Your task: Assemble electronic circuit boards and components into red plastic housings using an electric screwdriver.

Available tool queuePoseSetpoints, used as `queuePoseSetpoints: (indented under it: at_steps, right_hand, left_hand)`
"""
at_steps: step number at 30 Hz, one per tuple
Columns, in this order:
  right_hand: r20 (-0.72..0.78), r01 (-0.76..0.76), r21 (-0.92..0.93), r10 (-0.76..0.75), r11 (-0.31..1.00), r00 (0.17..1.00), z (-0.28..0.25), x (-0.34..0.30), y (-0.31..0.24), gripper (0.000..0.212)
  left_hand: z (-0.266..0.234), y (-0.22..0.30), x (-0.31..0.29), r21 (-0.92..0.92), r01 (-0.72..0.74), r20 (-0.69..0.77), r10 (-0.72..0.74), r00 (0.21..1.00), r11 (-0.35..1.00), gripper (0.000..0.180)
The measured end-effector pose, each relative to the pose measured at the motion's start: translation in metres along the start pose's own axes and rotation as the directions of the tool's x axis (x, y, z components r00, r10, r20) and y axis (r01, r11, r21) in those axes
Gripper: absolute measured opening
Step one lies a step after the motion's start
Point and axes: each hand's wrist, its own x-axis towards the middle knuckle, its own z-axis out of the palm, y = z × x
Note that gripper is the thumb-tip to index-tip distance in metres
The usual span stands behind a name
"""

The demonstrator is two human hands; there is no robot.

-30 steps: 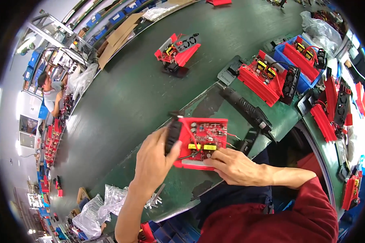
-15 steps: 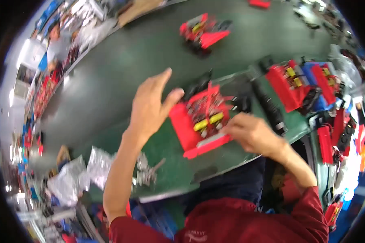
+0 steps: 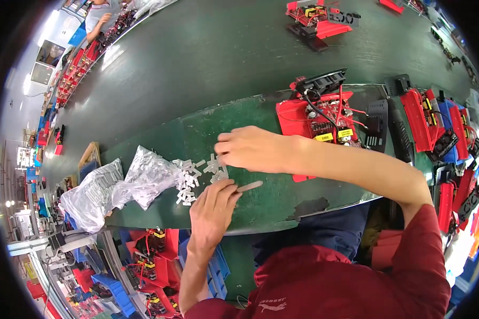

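My left hand is at the front of the green bench, its fingers bent and close together. A pale narrow strip sticks out to the right from its fingertips. My right hand reaches leftward across the bench with fingers curled; what they hold, if anything, is hidden. Both hands are beside a loose heap of small pale strips. Behind my right forearm sits an opened red housing with a circuit board, red wires and yellow-marked parts. A black end panel stands at its far side, and the forearm covers part of the housing.
Clear plastic bags of strips lie left of the heap. Black vented panels stand right of the housing, beside more red units. Another opened unit sits farther back. A person is at far left.
My right hand has left the red housing and swung left to the strips. My left hand has come down to the heap's near side. The view has shifted, and the black panel stands higher.
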Motion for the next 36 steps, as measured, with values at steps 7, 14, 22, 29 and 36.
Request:
queuePoseSetpoints:
  at_steps: [7,14,22,29,36]
  right_hand:
    - [0.238,-0.113,0.212,0.061,0.971,0.969,0.017,0.041,0.033,0.008]
    - [0.160,-0.123,-0.181,0.152,0.976,0.975,0.006,0.014,0.004,0.014]
    - [-0.115,-0.336,0.590,0.488,0.734,0.865,-0.089,-0.087,-0.073,0.006]
    - [-0.203,-0.457,0.576,0.660,0.678,0.723,-0.109,-0.142,-0.109,0.016]
    - [-0.235,-0.480,0.619,0.730,0.622,0.642,-0.111,-0.160,-0.116,0.019]
  left_hand:
    - [0.012,0.023,-0.030,-0.742,0.391,-0.040,-0.619,0.784,0.544,0.020]
    - [0.012,0.021,-0.022,-0.847,0.427,0.031,-0.772,0.634,0.316,0.019]
    - [-0.001,0.053,0.019,-0.882,0.377,0.095,-0.675,0.732,0.284,0.026]
    - [0.019,0.087,0.054,-0.896,0.366,0.210,-0.485,0.849,0.252,0.024]
    - [0.027,0.111,0.065,-0.848,0.411,0.232,-0.464,0.855,0.334,0.022]
